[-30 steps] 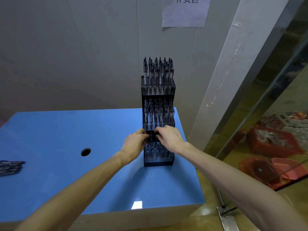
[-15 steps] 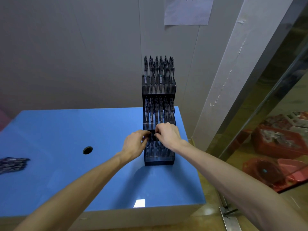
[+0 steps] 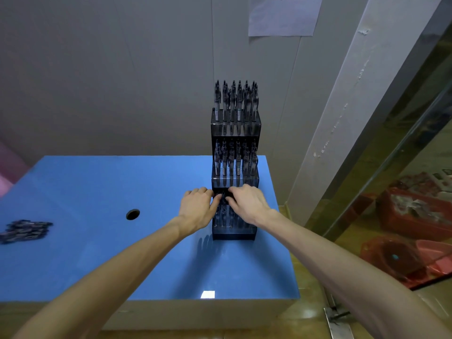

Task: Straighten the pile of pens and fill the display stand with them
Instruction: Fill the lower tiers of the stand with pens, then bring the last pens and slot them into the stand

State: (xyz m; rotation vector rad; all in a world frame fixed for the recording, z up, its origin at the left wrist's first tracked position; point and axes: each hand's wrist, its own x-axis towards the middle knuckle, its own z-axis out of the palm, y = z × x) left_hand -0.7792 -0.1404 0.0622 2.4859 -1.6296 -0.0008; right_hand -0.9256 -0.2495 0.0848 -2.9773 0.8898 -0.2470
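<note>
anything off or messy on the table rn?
Only the loose pens: they lie in a jumbled heap at the table's left edge, far from the display stand. Nothing looks spilled or broken.

A blue table (image 3: pixel 85 253) with a round dark hole (image 3: pixel 132 214) in its top was seen against a grey panelled wall (image 3: pixel 110 69). A sheet of white paper (image 3: pixel 283 15) with partly cut-off print was fixed high on that wall. A white post (image 3: pixel 347 99) rose to the right. Beyond a glass pane, red crates (image 3: pixel 413 216) were seen on the floor at the right. A pink object (image 3: pixel 7 177) was seen at the far left edge.
</note>
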